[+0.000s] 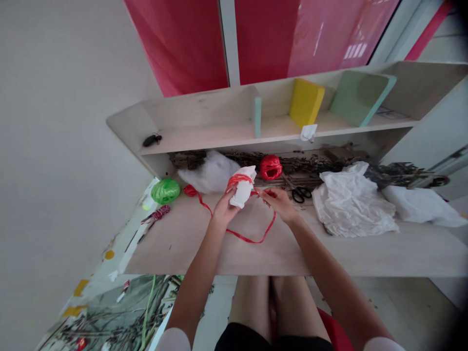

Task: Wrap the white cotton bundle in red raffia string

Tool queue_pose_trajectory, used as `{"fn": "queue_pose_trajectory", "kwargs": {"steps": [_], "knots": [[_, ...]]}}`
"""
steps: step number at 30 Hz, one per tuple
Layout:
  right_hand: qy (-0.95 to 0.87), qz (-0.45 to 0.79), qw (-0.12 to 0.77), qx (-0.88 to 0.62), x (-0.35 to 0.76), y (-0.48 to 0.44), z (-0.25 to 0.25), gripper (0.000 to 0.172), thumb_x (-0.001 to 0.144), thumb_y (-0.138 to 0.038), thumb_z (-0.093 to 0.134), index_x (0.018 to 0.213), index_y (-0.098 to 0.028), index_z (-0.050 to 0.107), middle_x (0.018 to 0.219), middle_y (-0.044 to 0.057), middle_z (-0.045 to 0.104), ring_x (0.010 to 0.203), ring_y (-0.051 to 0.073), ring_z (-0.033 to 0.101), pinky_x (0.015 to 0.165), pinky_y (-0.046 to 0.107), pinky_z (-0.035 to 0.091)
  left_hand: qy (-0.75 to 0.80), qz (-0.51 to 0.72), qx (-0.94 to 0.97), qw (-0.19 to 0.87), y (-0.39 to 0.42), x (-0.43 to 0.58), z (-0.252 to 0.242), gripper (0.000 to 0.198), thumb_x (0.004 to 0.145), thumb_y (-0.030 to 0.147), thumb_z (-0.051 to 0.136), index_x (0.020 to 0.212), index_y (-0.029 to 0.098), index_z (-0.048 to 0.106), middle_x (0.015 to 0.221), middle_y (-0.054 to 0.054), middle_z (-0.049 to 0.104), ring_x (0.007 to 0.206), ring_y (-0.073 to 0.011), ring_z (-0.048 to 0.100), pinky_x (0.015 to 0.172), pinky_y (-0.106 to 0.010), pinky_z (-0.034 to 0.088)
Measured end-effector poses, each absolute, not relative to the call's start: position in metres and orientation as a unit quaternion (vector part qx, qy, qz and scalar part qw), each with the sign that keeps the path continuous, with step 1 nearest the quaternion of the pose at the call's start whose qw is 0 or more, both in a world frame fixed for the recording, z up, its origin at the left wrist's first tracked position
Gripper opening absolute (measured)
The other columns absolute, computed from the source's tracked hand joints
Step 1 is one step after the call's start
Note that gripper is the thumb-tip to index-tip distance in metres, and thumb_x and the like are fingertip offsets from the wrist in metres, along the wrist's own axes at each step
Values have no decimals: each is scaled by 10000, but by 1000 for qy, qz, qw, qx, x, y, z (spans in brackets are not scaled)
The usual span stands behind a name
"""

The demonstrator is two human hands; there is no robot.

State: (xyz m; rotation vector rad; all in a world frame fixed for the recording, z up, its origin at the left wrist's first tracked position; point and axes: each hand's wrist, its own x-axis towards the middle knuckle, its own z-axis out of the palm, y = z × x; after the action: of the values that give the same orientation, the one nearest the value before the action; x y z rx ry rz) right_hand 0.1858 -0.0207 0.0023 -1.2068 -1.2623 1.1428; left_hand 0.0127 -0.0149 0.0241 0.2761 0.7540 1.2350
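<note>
Dried stems (237, 158), white fluff (214, 173) and black-handled scissors (301, 194) lie behind the white bundle (243, 194), which the left hand (224, 208) grips above the pale table (263, 265); the right hand (280, 202) pinches red ribbon (261, 241), looped loosely below. A shelf (204, 138) runs beneath red window panels (265, 41). Counted: one green ball (165, 191), two red balls (271, 167), two white crumpled heaps (354, 204) rightward.
</note>
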Motion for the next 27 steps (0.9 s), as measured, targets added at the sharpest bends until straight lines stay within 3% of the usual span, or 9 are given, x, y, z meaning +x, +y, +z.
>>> {"fn": "queue_pose_trajectory", "kwargs": {"steps": [9,15,21,27], "knots": [[-499,538,484,-477,184,-23,8,407,624,-580,690,606,-182,609,523,-31,528,482,87,424,468,227,322,345,565,127,739,-14,14,22,329,883,100,512,1186,182,608,877,-31,740,751,-134,702,838,-282,544],[-426,605,485,-466,185,-19,1,392,582,-538,740,618,-174,600,575,-25,571,490,69,442,475,207,320,342,565,130,740,-14,15,20,282,884,95,522,1134,156,638,832,-31,733,750,-139,693,809,-273,534],[-332,691,483,-423,186,-20,2,376,542,-457,804,701,-166,627,579,-57,522,473,47,407,451,189,314,347,561,146,738,-15,17,18,255,874,109,549,1108,153,640,862,-28,726,752,-123,681,846,-268,521],[-296,724,471,-408,188,-20,6,359,541,-378,834,787,-176,668,567,-79,480,470,44,360,445,190,294,335,564,156,738,-13,16,17,152,873,105,546,966,147,659,850,-22,720,763,-117,685,818,-248,535]]}}
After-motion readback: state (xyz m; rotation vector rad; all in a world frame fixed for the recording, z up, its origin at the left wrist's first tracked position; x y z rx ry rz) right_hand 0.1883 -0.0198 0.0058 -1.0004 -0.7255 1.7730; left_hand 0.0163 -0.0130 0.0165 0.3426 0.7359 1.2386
